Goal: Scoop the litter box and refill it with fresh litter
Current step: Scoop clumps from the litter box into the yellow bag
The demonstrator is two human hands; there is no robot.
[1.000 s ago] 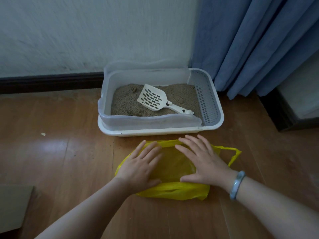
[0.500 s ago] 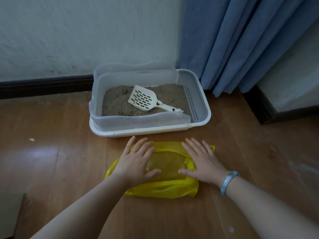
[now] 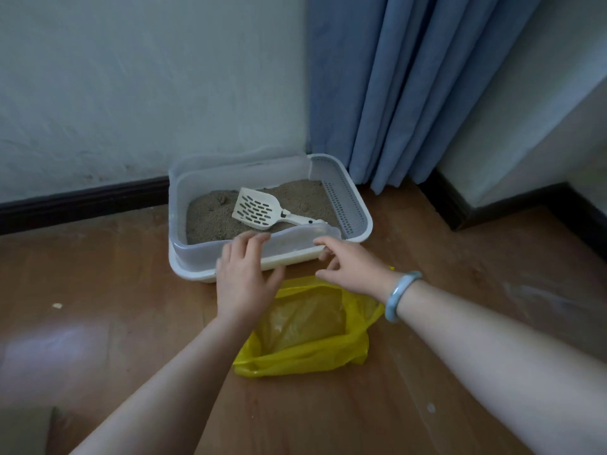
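A white litter box [image 3: 358, 221] with a translucent rim stands on the wooden floor against the wall, filled with sandy brown litter [image 3: 210, 218]. A white slotted scoop [image 3: 262, 212] lies on the litter, its handle pointing right. A yellow plastic bag [image 3: 308, 330] lies open on the floor just in front of the box. My left hand [image 3: 244, 280] hovers with straight fingers at the box's front rim. My right hand [image 3: 351, 267], with a pale blue bangle on the wrist, reaches to the front rim's right end with relaxed fingers. Neither hand holds anything.
A blue curtain [image 3: 410, 93] hangs right behind the box's right end. A dark baseboard [image 3: 82, 201] runs along the white wall. A raised dark-edged ledge [image 3: 525, 198] stands at the right. A small crumb [image 3: 57, 305] lies on the floor at the left.
Both hands have lifted off the yellow bag and moved forward to the litter box's front rim. The bag stays open on the floor.
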